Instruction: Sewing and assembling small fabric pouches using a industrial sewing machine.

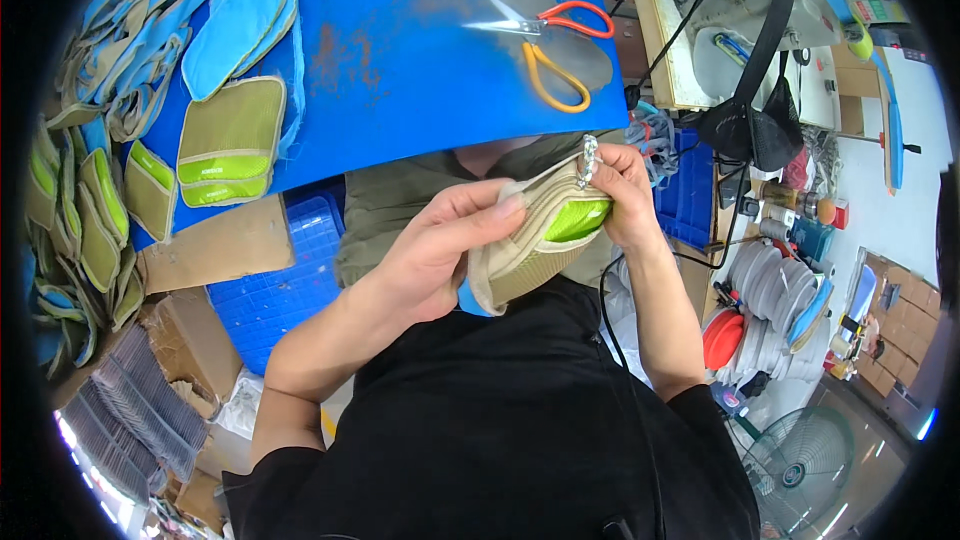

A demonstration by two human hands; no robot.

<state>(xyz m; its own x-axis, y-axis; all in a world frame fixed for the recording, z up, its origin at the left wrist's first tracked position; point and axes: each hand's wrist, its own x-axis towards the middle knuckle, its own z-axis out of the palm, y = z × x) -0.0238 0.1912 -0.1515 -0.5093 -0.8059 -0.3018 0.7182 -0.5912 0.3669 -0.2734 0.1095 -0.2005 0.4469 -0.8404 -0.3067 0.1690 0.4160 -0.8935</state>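
Note:
My left hand is closed on the near left side of a khaki mesh fabric pouch with beige edging and a bright green panel, its thumb on top. My right hand pinches the upper right edge. Several fabric layers show along the top, and a bit of blue peeks out at the lower left corner. A pale speckled loop shows by my right fingers; whether it belongs to the pouch I cannot tell. On the blue table lie open scissors with one red and one yellow handle.
A similar khaki-and-green pouch and blue pads lie at the table's left, beside a heap of more pieces. A sewing machine stands far right. Thread cones and a fan are at the right.

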